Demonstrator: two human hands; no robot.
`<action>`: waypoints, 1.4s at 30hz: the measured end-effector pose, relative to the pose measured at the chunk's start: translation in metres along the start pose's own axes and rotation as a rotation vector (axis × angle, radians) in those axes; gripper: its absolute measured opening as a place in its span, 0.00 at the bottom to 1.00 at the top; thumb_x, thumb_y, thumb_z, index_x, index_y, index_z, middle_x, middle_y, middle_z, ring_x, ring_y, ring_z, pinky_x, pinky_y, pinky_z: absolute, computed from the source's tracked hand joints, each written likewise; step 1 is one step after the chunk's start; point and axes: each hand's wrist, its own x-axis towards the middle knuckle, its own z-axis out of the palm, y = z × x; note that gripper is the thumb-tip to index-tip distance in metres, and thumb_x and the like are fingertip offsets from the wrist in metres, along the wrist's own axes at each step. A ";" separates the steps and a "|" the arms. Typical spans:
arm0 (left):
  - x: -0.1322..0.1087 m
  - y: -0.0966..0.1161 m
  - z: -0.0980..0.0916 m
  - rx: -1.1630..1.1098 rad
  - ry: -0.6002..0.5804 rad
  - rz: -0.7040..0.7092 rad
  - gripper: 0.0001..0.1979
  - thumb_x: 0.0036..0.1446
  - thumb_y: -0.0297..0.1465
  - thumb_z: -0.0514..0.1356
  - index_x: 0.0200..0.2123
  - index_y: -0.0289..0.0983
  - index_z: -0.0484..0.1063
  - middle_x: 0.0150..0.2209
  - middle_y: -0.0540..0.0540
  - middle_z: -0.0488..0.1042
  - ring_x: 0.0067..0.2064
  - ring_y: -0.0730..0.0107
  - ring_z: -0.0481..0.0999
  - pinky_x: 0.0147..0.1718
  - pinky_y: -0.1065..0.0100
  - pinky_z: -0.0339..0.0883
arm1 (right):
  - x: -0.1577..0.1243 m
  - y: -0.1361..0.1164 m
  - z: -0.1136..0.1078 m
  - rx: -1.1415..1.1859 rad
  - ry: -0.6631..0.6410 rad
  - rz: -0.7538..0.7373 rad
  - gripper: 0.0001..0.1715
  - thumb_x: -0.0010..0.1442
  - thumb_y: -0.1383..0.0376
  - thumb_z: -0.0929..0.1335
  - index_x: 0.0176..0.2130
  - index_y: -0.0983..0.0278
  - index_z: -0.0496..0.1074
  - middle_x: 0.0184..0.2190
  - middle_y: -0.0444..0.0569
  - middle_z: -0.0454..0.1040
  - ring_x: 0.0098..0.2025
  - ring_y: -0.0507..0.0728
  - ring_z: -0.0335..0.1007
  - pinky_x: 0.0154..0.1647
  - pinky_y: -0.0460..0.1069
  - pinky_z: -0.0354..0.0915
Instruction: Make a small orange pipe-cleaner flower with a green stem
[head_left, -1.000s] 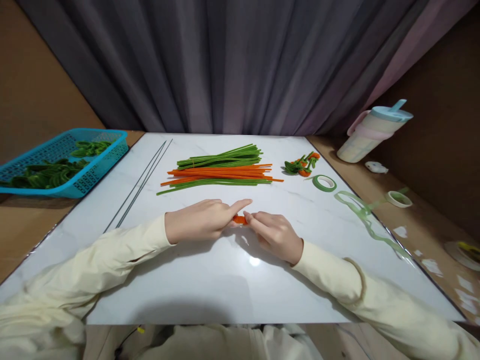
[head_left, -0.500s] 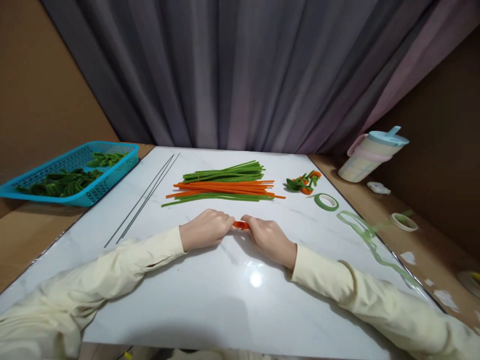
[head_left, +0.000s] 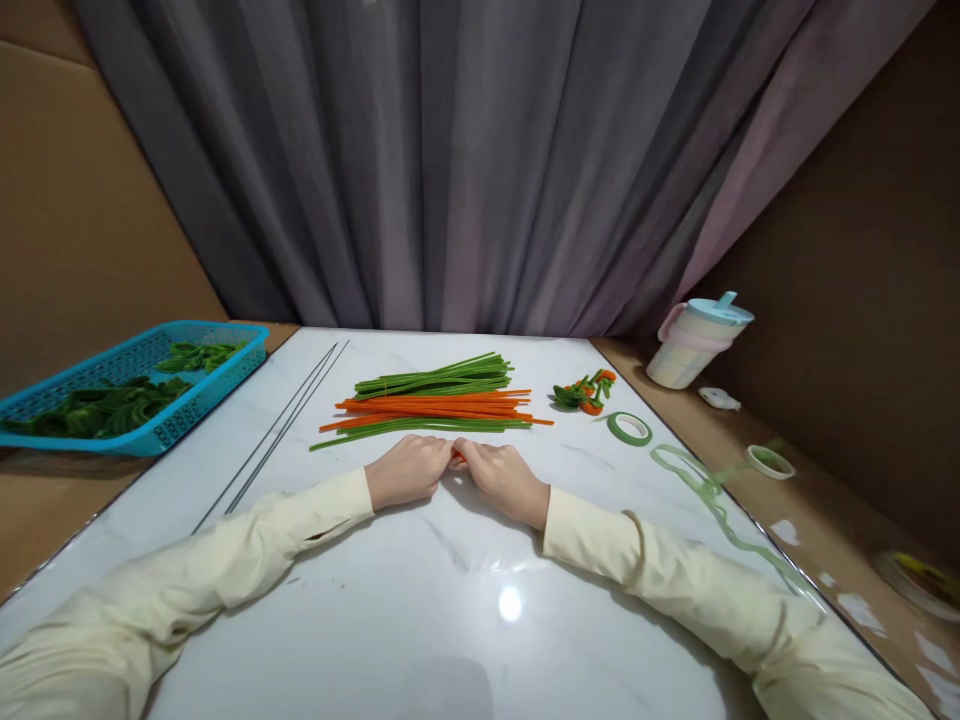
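My left hand (head_left: 411,470) and my right hand (head_left: 504,480) meet over the white tabletop, fingers closed. Between their fingertips shows a small bit of orange pipe cleaner (head_left: 457,456), mostly hidden by the fingers. Just beyond the hands lie orange pipe cleaners (head_left: 442,406) in a row, with green pipe cleaners (head_left: 435,378) behind them and more green ones in front. To the right rests a small cluster of green and orange pipe-cleaner pieces (head_left: 584,392).
A blue basket (head_left: 169,430) with green leaf shapes stands at the left. Thin dark wires (head_left: 281,430) lie left of the pipe cleaners. On the right are a green tape roll (head_left: 629,428), loose green tape (head_left: 709,487), another roll (head_left: 770,461) and a lidded cup (head_left: 694,340).
My hands have come together, and the orange piece between them is now nearly covered. The view has tilted up, so the table things appear lower.
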 end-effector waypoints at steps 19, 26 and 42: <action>-0.012 0.009 0.016 0.019 0.165 -0.029 0.16 0.64 0.36 0.42 0.28 0.35 0.61 0.24 0.44 0.72 0.23 0.66 0.71 0.20 0.69 0.53 | -0.009 0.005 0.008 0.172 0.059 -0.065 0.08 0.64 0.66 0.58 0.31 0.63 0.56 0.20 0.42 0.66 0.20 0.50 0.60 0.22 0.44 0.49; -0.012 0.010 0.018 0.051 0.218 -0.059 0.15 0.62 0.34 0.44 0.27 0.35 0.63 0.23 0.45 0.72 0.21 0.68 0.70 0.19 0.70 0.49 | -0.007 0.008 0.008 0.252 0.108 -0.073 0.12 0.61 0.70 0.59 0.26 0.64 0.60 0.24 0.44 0.64 0.22 0.49 0.58 0.25 0.42 0.54; -0.011 0.010 0.018 0.007 0.209 -0.055 0.17 0.62 0.35 0.43 0.25 0.35 0.64 0.20 0.45 0.72 0.19 0.69 0.69 0.19 0.70 0.50 | -0.005 0.006 0.001 0.472 0.024 -0.037 0.07 0.61 0.63 0.63 0.32 0.64 0.62 0.26 0.45 0.70 0.25 0.50 0.65 0.26 0.42 0.58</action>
